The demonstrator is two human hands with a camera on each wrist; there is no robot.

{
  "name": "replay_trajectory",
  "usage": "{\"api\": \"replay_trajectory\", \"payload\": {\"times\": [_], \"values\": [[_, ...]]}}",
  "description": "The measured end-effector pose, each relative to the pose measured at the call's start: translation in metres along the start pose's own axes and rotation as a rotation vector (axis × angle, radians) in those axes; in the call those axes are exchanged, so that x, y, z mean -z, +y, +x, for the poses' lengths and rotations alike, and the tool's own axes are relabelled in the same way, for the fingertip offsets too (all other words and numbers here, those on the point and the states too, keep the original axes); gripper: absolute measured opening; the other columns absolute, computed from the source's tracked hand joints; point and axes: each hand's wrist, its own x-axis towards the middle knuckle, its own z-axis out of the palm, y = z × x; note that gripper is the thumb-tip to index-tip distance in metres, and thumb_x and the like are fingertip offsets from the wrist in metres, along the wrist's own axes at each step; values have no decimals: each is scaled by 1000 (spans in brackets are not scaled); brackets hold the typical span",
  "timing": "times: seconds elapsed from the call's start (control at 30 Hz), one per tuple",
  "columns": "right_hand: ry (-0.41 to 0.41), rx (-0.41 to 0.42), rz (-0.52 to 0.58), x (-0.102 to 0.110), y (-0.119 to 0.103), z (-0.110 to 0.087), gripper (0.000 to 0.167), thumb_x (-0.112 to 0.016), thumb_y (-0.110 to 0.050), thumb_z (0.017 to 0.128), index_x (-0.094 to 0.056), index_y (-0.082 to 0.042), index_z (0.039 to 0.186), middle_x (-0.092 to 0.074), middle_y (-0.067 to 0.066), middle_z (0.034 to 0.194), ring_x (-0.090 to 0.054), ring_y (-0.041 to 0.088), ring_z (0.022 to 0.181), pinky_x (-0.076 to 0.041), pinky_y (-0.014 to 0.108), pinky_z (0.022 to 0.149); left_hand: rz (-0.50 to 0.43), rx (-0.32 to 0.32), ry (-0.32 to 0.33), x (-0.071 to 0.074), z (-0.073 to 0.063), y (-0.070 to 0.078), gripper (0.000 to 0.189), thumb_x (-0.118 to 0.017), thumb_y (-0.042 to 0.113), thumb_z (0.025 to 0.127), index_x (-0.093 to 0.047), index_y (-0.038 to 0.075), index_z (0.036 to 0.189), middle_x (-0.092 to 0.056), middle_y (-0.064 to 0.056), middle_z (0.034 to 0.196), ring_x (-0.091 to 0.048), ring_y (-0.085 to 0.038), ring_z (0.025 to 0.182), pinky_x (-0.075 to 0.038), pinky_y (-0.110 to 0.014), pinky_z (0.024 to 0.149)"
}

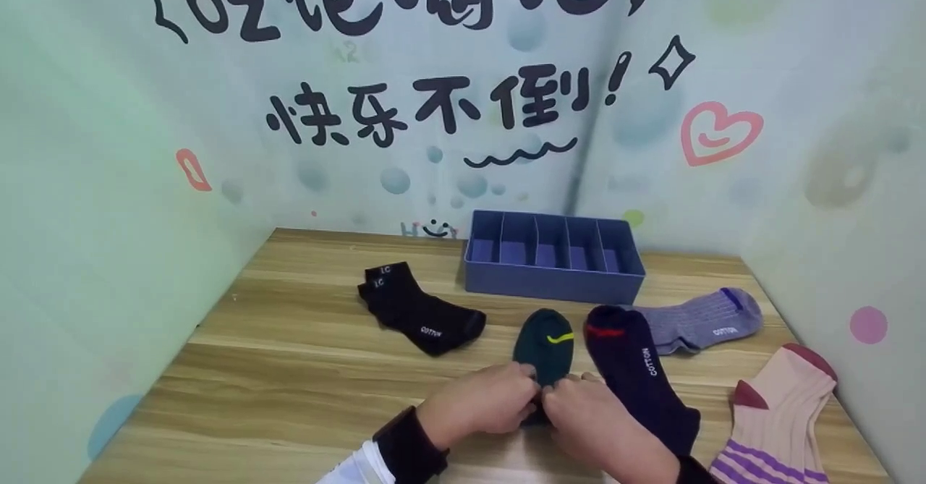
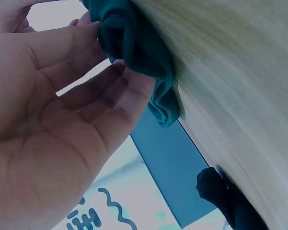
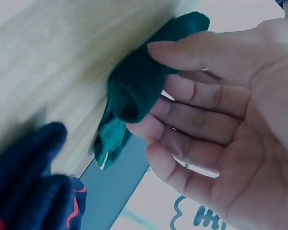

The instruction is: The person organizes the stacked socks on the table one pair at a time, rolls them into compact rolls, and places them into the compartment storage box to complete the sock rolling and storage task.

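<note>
A dark green sock [image 1: 544, 336] with a yellow mark lies on the table, its near part bunched into a roll. My left hand [image 1: 492, 401] pinches the left side of that roll between thumb and fingers. From the other side, my right hand [image 1: 597, 415] grips the same roll, the thumb [image 3: 175, 53] lying along it. In the right wrist view the far part of the sock hangs flat beyond the roll. Just right of the green sock is a dark navy pair of socks [image 1: 629, 368] with a red mark, partly behind my right hand.
At the back stands a blue box [image 1: 553, 281] with several compartments. Black socks [image 1: 427, 314] lie to the left on the wooden table [image 1: 289, 368]. Grey-purple socks [image 1: 698, 321] lie behind the navy pair, and beige socks [image 1: 781, 404] with purple stripes near the right edge.
</note>
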Motion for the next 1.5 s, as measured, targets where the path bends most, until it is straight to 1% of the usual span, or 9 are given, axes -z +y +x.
{"api": "replay_trajectory", "payload": {"times": [0.23,0.33,0.47,0.67,0.9,1.07,1.17,1.4,1.5], "values": [[-187,-74,443,6,19,3,26,-82,-7,74,-58,-16,67,-54,-7,63,-43,7,56,-37,26,51,-23,-25,-59,1,-1,1,25,-88,31,86,-77,12,98,-71,1,105,-67,-10,86,-57,-27,76],[-221,-116,529,7,23,3,26,-81,-8,79,-60,-17,67,-52,-10,64,-42,6,58,-38,25,54,-7,-27,-50,2,-1,2,25,-85,27,89,-74,12,105,-72,-1,105,-69,-12,89,-58,-27,79],[-132,-107,435,6,23,4,24,-82,-9,79,-64,-16,66,-58,-5,69,-45,5,61,-40,26,55,-17,-19,-32,3,-1,2,24,-80,30,95,-73,14,111,-70,0,103,-66,-9,89,-56,-25,78],[-10,-104,246,4,13,6,21,-79,1,72,-64,-14,69,-67,3,70,-58,13,61,-46,34,53,-14,21,-6,1,1,1,14,-79,32,96,-76,19,91,-66,5,92,-61,-9,78,-51,-26,66],[19,-8,101,4,7,5,17,-80,-5,76,-67,-14,71,-65,4,68,-60,20,58,-45,37,51,-52,100,-15,-1,3,1,15,-77,24,95,-76,16,84,-75,1,87,-67,-13,78,-55,-29,70],[-41,70,193,6,10,3,23,-81,-17,79,-61,-17,67,-58,-3,64,-51,11,53,-40,31,48,-6,97,-70,3,2,3,15,-73,26,98,-78,12,92,-73,-2,102,-68,-15,84,-58,-29,78],[-103,86,282,7,12,3,25,-82,-21,85,-63,-17,68,-59,-6,65,-51,6,57,-42,28,51,4,101,-93,4,3,5,15,-73,25,98,-78,12,95,-71,-1,104,-66,-14,81,-57,-30,75],[-185,107,364,8,16,5,13,-78,-14,93,-74,-12,81,-58,-1,86,-49,4,66,-45,25,59,26,62,-79,5,1,5,30,-79,14,86,-71,12,114,-73,-2,105,-68,-13,89,-58,-29,79],[-199,95,375,7,17,6,11,-76,-11,94,-75,-11,83,-54,0,87,-47,6,66,-45,25,59,13,4,-71,7,-3,1,13,-76,18,93,-75,15,105,-73,-1,100,-67,-11,83,-57,-27,74]]}}
